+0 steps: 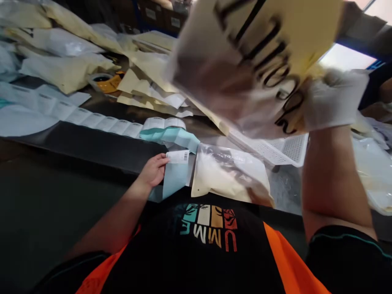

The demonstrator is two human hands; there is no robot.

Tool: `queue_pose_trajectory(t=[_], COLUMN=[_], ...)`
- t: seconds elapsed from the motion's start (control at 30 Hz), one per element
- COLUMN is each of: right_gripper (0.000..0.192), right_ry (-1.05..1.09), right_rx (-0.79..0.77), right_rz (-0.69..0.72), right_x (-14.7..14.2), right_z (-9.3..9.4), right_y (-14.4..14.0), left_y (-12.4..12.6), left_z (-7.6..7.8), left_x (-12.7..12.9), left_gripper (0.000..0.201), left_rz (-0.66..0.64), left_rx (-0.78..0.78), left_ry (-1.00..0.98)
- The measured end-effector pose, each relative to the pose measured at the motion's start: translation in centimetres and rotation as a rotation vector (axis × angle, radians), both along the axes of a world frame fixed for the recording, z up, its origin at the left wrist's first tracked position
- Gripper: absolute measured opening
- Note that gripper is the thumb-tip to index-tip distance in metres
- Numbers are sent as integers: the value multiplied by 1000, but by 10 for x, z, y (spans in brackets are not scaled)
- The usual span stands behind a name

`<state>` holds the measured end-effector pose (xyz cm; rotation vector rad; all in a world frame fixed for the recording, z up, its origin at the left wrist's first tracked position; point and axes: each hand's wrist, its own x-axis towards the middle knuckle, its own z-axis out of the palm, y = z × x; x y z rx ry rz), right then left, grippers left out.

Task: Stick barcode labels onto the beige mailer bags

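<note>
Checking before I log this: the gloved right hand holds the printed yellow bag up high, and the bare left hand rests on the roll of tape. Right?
Not quite. The head view shows the left hand on a barcode label, not the tape roll. The gloved right hand does hold the printed yellow bag up.

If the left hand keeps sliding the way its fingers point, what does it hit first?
The left hand points right across the table. Its fingertips already touch the barcode label on its pale blue backing strip; beyond that, probably the clear bagged cream item.
</note>
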<state>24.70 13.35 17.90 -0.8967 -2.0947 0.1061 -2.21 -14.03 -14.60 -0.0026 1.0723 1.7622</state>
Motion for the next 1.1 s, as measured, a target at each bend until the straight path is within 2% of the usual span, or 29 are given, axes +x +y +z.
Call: queue_pose_trajectory(t=[0.07,0.1,0.17,0.23,0.3,0.37,0.4,0.47,0.53,0.57,0.7,0.87,1.0,1.1], right_gripper=[35,40,53,57,59,72,73,58,36,28,23,21,26,25], right_ry=[63,100,91,-144,-523,-779,-834,-844,-827,-819,-798,-895,-954,-892], right_rx=[215,303,386,337,205,107,78,73,59,43,18,230,292,235], right_rz=[-76,-96,-93,-62,-11,63,151,381,539,569,552,544,612,671], right_x=[-37,-55,-91,-120,-137,-141,-139,-128,-115,-110,-98,-92,-91,-75], right_z=[15,15,-3,-38,-81,-124,-143,-174,-193,-199,-206,-203,-207,-199], right_y=[30,40,49,39,12,-27,-49,-92,-127,-141,-162,-166,-174,-177], left_y=[-3,-5,-9,-13,-17,-21,-23,-26,-27,-27,-22,-7,2,3], left_z=[9,14,23,30,34,37,38,40,44,47,51,48,55,59], left_x=[3,5,8,12,14,16,17,20,24,27,31,33,42,42], left_gripper=[37,40,47,54,61,67,70,74,73,70,48,26,16,14], left_rz=[-75,-101,-149,-201,-246,-271,-278,-302,-337,-349,-341,-215,-151,-40], left_rx=[24,35,58,87,109,106,98,81,88,104,184,112,66,-21], left_ry=[40,62,94,108,124,156,177,218,246,255,170,-149,-84,-1])
